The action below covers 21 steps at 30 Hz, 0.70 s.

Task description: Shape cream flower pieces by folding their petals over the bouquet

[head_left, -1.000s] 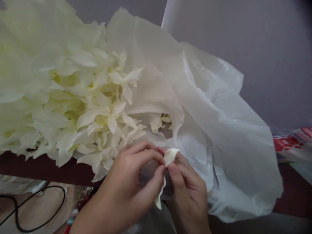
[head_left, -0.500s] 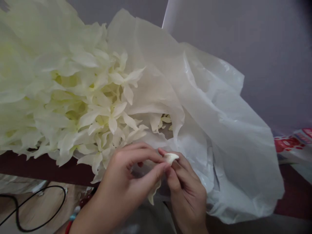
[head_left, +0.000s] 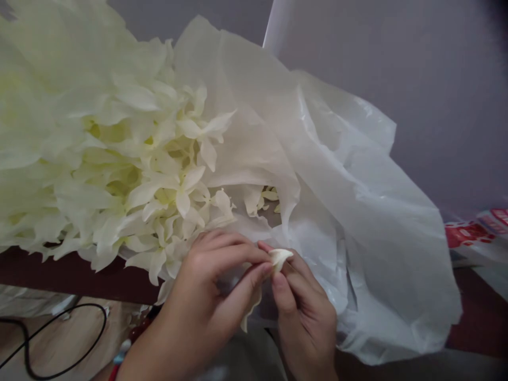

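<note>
Between the fingertips of both hands is a small cream-white petal piece [head_left: 281,258], curled to a point at its right end. My left hand [head_left: 222,286] pinches its left side between thumb and forefinger. My right hand [head_left: 304,304] grips it from the right, thumb pressed against its lower edge. A paler petal tip [head_left: 249,312] hangs below my left thumb; what it joins is hidden. Close behind my left hand lies a big heap of white-yellow artificial flowers [head_left: 154,196]. Behind my right hand spreads a crumpled white plastic bag [head_left: 377,222].
A few loose petals [head_left: 270,196] show through a gap in the bag. A red-and-white printed package [head_left: 472,233] lies at the right edge. A black cable [head_left: 105,317] loops at the lower left beside the dark red table edge [head_left: 71,278]. A grey wall [head_left: 448,95] stands behind.
My left hand has turned slightly and its fingers have shifted a little right along the petal piece. Some flowers beside the left hand have shifted. The right hand stays nearly in place.
</note>
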Available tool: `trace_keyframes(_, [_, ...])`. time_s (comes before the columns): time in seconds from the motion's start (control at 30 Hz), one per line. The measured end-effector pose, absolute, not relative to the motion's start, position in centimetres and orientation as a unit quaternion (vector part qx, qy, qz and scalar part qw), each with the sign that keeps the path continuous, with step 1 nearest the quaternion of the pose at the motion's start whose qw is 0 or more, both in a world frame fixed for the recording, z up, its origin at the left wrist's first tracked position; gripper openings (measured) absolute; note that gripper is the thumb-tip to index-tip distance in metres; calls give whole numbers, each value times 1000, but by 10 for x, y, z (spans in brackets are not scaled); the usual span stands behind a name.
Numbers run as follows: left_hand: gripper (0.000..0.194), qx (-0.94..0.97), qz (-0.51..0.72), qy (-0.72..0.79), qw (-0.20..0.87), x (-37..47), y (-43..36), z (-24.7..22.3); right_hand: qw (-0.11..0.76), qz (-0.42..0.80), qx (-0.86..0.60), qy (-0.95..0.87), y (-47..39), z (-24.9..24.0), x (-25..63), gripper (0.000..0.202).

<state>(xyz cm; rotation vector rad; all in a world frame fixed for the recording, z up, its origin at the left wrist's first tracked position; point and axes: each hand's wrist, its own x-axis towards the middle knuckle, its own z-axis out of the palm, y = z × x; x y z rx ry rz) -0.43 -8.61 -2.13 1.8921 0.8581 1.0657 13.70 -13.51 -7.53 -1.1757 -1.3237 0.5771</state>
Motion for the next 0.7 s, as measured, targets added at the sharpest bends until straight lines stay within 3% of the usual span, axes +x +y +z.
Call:
trace_keyframes(0.43, [8,703,482,364,376,-1,-85,-24,579,232,-478,-618,-134,-77,141,34])
trace_keyframes(0.7, [11,645,488,334,485,-3,-83,-24,572,227,-474,-630,-135,-77,143,38])
